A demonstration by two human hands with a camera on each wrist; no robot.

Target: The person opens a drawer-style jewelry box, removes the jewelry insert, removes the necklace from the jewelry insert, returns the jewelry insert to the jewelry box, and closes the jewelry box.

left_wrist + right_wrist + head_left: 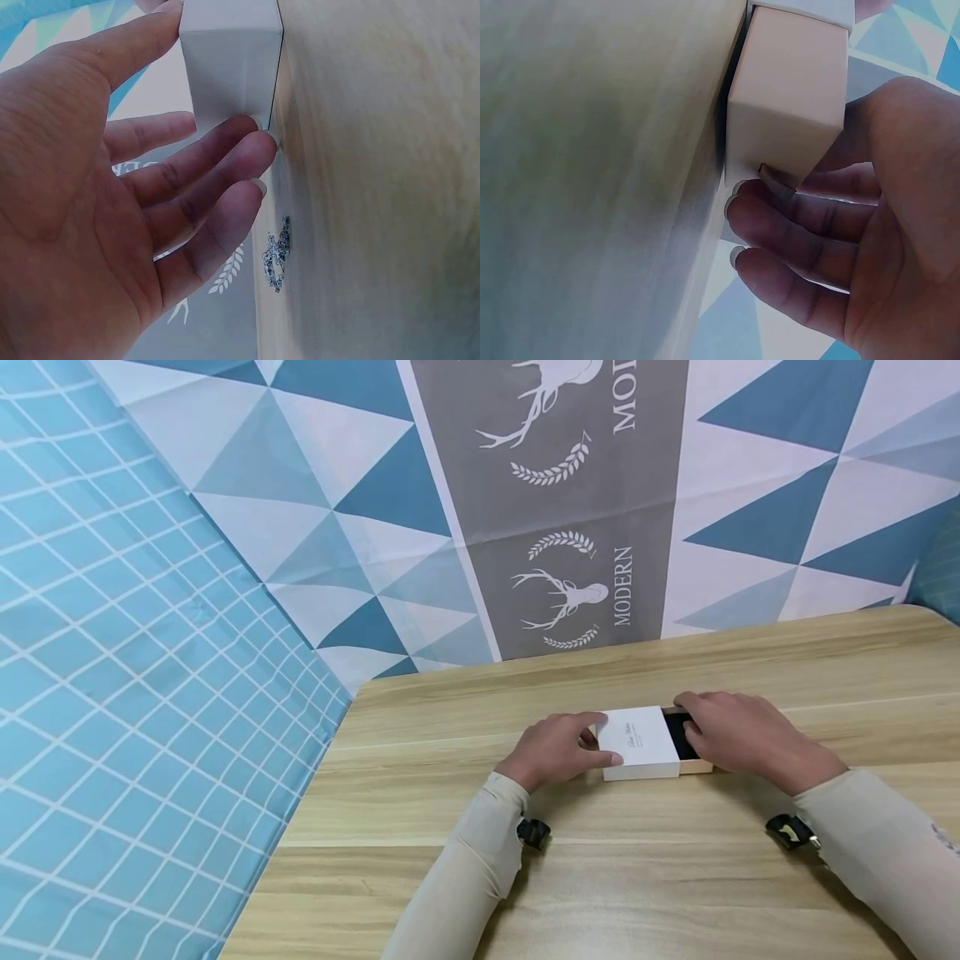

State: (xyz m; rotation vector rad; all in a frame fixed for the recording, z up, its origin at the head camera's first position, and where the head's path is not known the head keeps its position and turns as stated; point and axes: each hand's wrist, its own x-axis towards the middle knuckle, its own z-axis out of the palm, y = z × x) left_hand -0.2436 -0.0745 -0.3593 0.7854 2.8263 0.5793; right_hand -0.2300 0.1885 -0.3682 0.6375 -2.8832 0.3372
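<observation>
A white slip-on box sleeve (641, 745) with small dark script on top lies on the table, its cream box drawer (696, 767) partly out on the right. Black lining (677, 732) shows inside the drawer. My left hand (553, 750) grips the sleeve's left end between thumb and fingers; the left wrist view shows the other fingers lightly curled beside the sleeve end. At the drawer's right end, my right hand (738, 732) pinches the drawer, thumb at the inside. A small pull tab (778, 182) on the drawer's end shows in the right wrist view, near the fingertips.
The wood-grain table (390, 793) stretches to both sides and toward me. Behind it hangs a patterned cloth (360, 527) with triangles and a grey deer panel. A blue checked cloth (150, 677) borders the table's left edge.
</observation>
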